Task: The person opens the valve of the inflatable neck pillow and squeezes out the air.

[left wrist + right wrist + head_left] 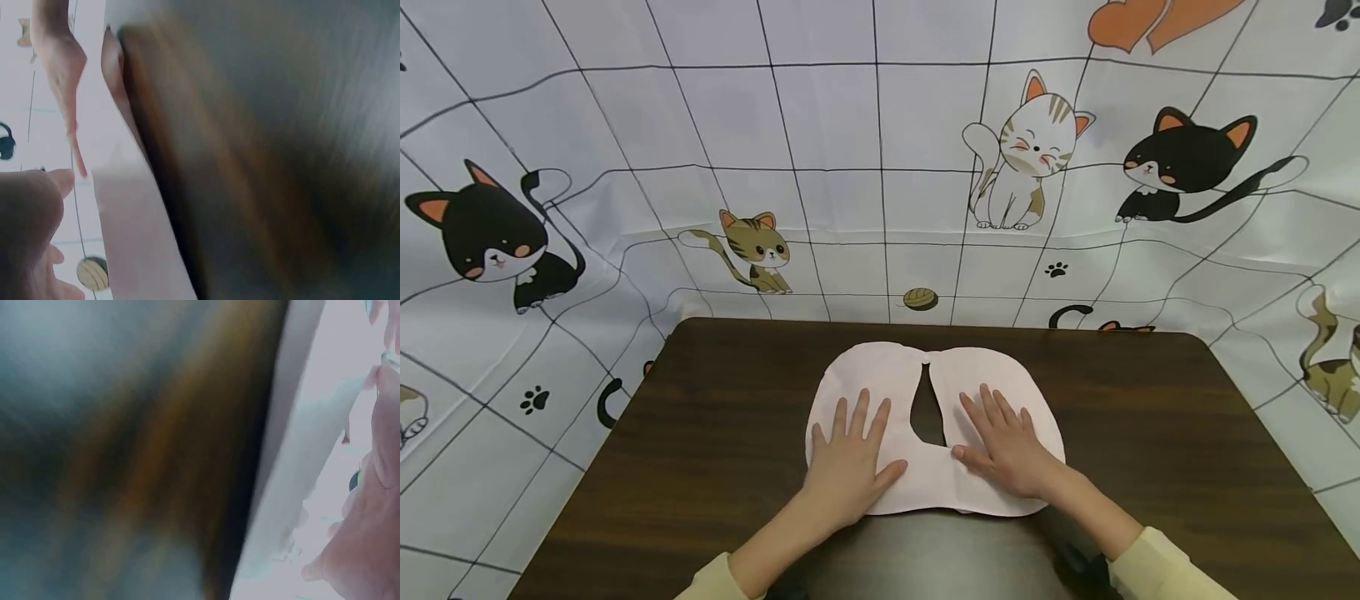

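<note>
A pale pink, flat, soft-looking piece (925,483) with two rounded lobes lies on the dark table. Its lobes meet at a small joint at the far side, above a teardrop-shaped gap that shows brown table. On the left lobe my left hand (850,467) rests flat with fingers spread. My right hand (1011,446) lies on the right lobe, fingers extended. In the left wrist view, the near edge of the pink piece (137,231) stands slightly off the table. The right wrist view shows the edge of the pink piece (306,444) beside the right hand (369,544).
The dark wood-grain table (700,433) has rounded far corners and a greyish sheen near the front. Behind it hangs a white sheet (835,108) with a black grid and cartoon cats. Something dark (1078,558) sits under the right wrist.
</note>
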